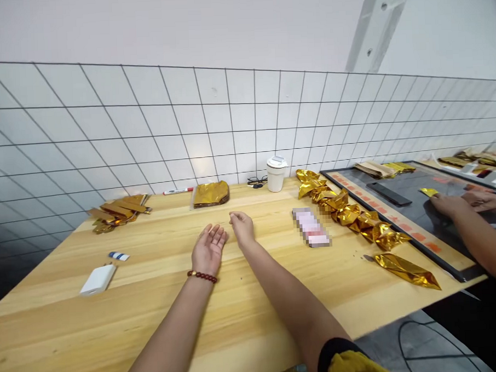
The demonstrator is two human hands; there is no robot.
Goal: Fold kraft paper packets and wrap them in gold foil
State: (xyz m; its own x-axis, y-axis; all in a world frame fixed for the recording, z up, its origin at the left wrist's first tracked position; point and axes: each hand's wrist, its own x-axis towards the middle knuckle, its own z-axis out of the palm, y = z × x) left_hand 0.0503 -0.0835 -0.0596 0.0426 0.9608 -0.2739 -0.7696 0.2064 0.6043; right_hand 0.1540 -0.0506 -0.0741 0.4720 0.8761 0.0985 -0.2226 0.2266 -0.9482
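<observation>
My left hand (208,249) hovers palm up over the wooden table (154,300), fingers apart and holding nothing; a dark bead bracelet (201,276) circles its wrist. My right hand (242,228) is just to its right, fingers loosely curled, with nothing visible in it. A stack of flat gold foil bags (210,193) lies beyond both hands near the wall. A row of filled gold foil pouches (356,214) runs diagonally along the table's right side, and one more gold pouch (407,270) lies near the front right edge.
Gold and brown strips (117,211) are piled at far left, with a red marker (177,191), white charger (98,279), white cup (276,174) and glasses (256,181) around. Another person's hands (466,203) work at a dark mat (405,212) on the right. A blurred packet (311,227) lies mid-table.
</observation>
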